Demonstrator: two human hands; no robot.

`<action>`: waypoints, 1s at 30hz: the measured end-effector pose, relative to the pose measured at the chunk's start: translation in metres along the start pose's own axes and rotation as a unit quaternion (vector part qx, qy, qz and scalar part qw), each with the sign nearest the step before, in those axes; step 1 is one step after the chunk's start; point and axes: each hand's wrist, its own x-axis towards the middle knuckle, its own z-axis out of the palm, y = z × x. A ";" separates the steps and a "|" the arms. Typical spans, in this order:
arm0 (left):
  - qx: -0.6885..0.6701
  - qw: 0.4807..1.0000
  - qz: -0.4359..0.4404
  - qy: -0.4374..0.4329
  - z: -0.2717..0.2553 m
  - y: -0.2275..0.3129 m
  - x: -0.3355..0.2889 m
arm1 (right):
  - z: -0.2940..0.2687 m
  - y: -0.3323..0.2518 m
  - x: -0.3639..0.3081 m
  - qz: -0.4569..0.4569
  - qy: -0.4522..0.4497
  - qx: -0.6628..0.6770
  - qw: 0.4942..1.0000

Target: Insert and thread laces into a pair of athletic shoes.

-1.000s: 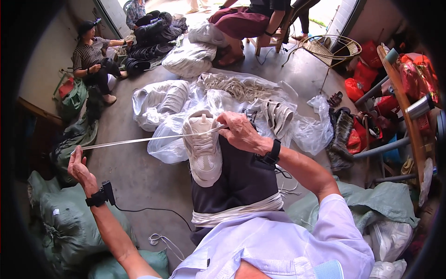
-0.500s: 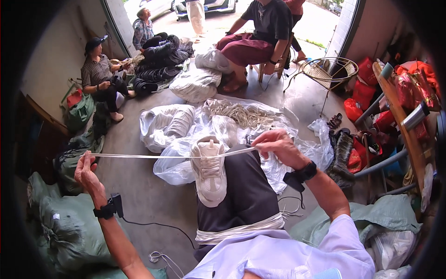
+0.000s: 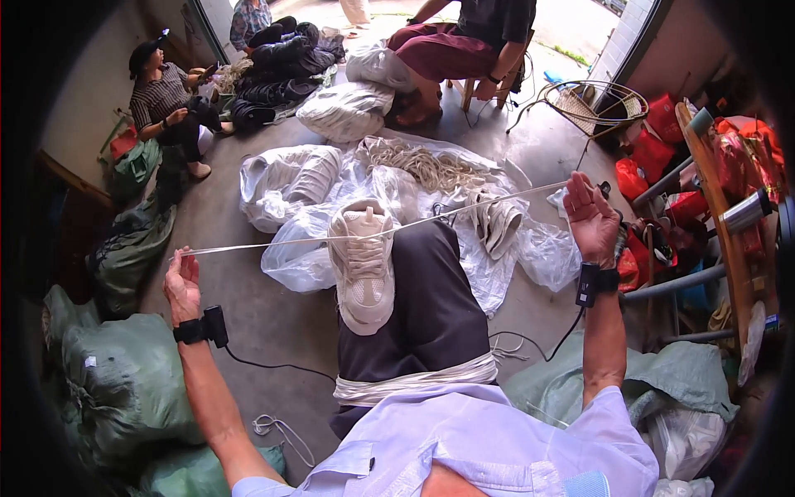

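A white shoelace (image 3: pixel 480 205) is stretched taut between my two hands, rising from left to right. It crosses the upper part of an off-white sneaker (image 3: pixel 364 286); I cannot tell whether it passes through an eyelet. The sneaker rests on my dark-trousered knee, with lacing across its tongue. My left hand (image 3: pixel 181 286) pinches one end, out to the left. On the far right, my right hand (image 3: pixel 592 217) is raised with its palm showing, the lace held at its fingers. A bundle of white laces (image 3: pixel 414 383) lies across my lap.
Clear plastic bags of pale shoes (image 3: pixel 290 182) and a heap of cream laces (image 3: pixel 422 164) lie ahead. Green sacks (image 3: pixel 124 381) flank me. Cables run from my wrist devices. Red bags and a wooden frame (image 3: pixel 716 248) stand right. Other people sit farther back.
My right hand has moved right and farther out, turning palm-up, so the lace spans wider and slants. My left hand has shifted slightly right. The view has tilted a little.
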 end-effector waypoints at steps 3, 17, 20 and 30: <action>-0.057 0.998 -0.015 -0.016 0.004 -0.003 -0.002 | -0.012 0.006 0.002 -0.016 0.015 -0.060 0.998; -0.322 0.934 -0.110 -0.105 0.001 0.002 -0.034 | 0.022 0.034 0.007 -0.043 0.112 -0.092 0.989; -0.323 0.931 -0.145 -0.089 0.000 -0.006 -0.034 | 0.058 0.059 0.007 0.008 0.107 -0.316 0.943; -0.023 0.978 -0.141 -0.149 0.079 -0.038 -0.079 | 0.134 0.202 0.010 -0.136 -0.232 -0.688 0.674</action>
